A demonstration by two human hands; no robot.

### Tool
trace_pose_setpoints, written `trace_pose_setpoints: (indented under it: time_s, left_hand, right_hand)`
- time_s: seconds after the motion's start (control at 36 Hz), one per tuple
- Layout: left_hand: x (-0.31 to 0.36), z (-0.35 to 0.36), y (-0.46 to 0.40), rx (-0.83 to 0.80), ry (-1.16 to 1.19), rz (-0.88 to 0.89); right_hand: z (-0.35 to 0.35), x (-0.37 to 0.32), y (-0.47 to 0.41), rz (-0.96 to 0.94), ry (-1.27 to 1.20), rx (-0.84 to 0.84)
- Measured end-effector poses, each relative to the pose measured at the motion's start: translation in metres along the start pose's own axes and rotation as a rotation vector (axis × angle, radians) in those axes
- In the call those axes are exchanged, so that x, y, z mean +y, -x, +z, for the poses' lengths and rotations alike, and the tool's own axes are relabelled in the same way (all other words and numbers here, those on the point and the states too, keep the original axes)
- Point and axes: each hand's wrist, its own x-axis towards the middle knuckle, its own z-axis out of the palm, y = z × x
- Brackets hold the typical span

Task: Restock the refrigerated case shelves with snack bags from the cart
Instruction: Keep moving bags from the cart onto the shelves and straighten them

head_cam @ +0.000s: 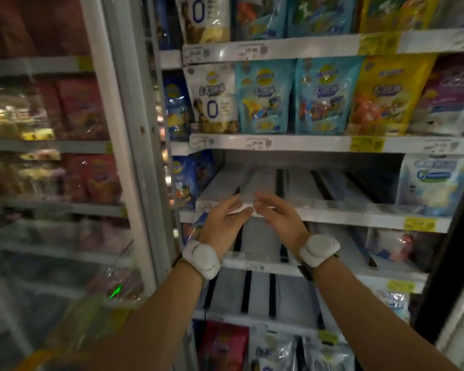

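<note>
Hands up at the case, and we see both reaching in from the head camera. Our left hand point(227, 223) and right hand point(277, 219) meet at the front edge of the middle shelf point(346, 218), fingertips nearly touching each other. The fingers look fairly straight and seem to rest on a pale flat divider point(257, 188) at the shelf's front lip; whether they pinch it, we cannot tell through the blur. No bag sits in either hand. Each wrist carries a white band point(201, 259).

Behind our fingers the shelf runs bare through its middle lanes, dark slots between the pale strips. At its left end stands a blue snack bag point(190, 180), at its right end a white and pale blue bag point(437, 183).

One shelf up, we have a full row along the front edge: a white bag point(214, 100) at the left, two light blue bags point(292, 97) beside it, then a yellow bag point(386, 95). Price tags point(257, 143) line that shelf's front rail. Further down, more bare lanes, and a red bag point(223, 344) near the bottom. The open glass door point(51, 156) stands at our left.
</note>
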Motion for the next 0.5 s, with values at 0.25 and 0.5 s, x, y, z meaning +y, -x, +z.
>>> trace_pose_setpoints:
  time_s: [0.25,0.5]
  left_hand:
    - [-0.054,-0.047,0.063,0.091,0.056,-0.151]
    - [-0.087,-0.118,0.128,0.201,0.107,-0.269]
  right_hand:
    - [0.080,0.046,0.059,0.166,-0.149,-0.025]
    - [0.171,0.061,0.108,0.250,-0.252,-0.037]
